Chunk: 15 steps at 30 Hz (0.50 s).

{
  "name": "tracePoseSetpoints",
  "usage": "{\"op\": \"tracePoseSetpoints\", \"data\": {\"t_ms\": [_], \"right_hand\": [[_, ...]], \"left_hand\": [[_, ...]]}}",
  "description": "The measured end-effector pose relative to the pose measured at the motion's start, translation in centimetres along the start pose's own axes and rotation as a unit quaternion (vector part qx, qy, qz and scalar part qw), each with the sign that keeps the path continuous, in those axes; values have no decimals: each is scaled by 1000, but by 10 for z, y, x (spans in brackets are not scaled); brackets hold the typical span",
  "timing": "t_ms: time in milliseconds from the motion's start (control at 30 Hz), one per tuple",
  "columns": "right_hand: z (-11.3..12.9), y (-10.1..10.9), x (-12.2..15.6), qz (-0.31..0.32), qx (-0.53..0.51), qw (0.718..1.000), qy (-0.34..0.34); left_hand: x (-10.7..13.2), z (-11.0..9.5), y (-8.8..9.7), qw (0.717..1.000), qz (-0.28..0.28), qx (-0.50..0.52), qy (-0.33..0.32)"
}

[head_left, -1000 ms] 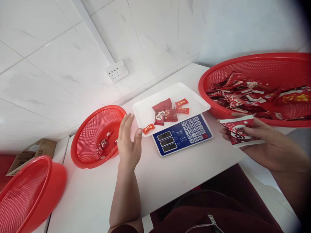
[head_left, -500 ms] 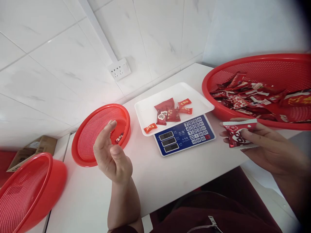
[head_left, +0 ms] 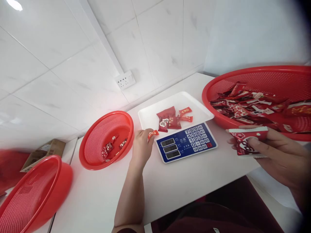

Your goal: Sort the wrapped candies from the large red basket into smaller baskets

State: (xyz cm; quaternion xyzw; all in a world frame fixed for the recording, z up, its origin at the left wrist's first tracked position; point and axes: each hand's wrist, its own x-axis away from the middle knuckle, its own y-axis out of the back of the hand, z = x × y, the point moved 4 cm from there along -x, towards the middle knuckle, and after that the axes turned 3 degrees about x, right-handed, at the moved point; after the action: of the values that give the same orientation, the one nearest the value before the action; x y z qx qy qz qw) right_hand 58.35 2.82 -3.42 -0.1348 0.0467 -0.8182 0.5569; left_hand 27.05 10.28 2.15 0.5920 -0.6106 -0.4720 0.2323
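At the tray's near-left corner, my left hand (head_left: 143,145) pinches a small orange-red wrapped candy (head_left: 153,133) between thumb and fingers. My right hand (head_left: 279,152) grips a red and white snack packet (head_left: 250,141), held up at the right in front of the big basket. A white tray (head_left: 148,114) sits on the blue digital scale (head_left: 186,142). On it lie larger dark red packets (head_left: 168,118) and two small orange-red candies (head_left: 186,114), grouped near the middle.
A large red basket (head_left: 257,69) at the right holds many red packets. A smaller red basket (head_left: 91,142) to the left contains several packets. Another red basket (head_left: 54,191) stands far left, by a cardboard box (head_left: 57,148). A socket (head_left: 125,80) is on the tiled wall.
My left hand has moved right from above the small basket to the tray corner and closed on the candy there. My right hand still holds its packet. The view has shifted slightly.
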Motion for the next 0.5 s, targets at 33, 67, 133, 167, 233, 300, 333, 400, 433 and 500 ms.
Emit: {"op": "tracePoseSetpoints", "data": {"t_ms": [33, 67, 133, 167, 233, 300, 333, 400, 433, 500], "right_hand": [[1, 2, 0, 3, 1, 1000, 4], [1, 4, 0, 4, 1, 1000, 8], [1, 9, 0, 6, 4, 1000, 9], [0, 11, -1, 8, 9, 1000, 7], [-3, 18, -2, 12, 27, 1000, 6], [-6, 25, -2, 17, 51, 999, 10], [-7, 29, -3, 17, 61, 998, 14], [-6, 35, -2, 19, 86, 996, 20], [-4, 37, -1, 27, 105, 994, 23], [0, 38, 1, 73, 158, 984, 31]], "left_hand": [[-4, 1, -2, 1000, 10, -4, 4], [-8, 2, -4, 1000, 24, -7, 10], [-15, 3, -5, 998, 53, -14, 25], [-18, 4, -4, 997, 66, -19, 32], [-23, 4, -3, 995, 81, -28, 45], [-26, 2, 0, 995, 81, -35, 49], [-27, -1, 2, 995, 76, -34, 47], [-28, -12, 6, 997, 60, -23, 31], [-29, -21, 7, 998, 50, -12, 19], [-32, -43, 7, 999, 31, 17, -10]]}}
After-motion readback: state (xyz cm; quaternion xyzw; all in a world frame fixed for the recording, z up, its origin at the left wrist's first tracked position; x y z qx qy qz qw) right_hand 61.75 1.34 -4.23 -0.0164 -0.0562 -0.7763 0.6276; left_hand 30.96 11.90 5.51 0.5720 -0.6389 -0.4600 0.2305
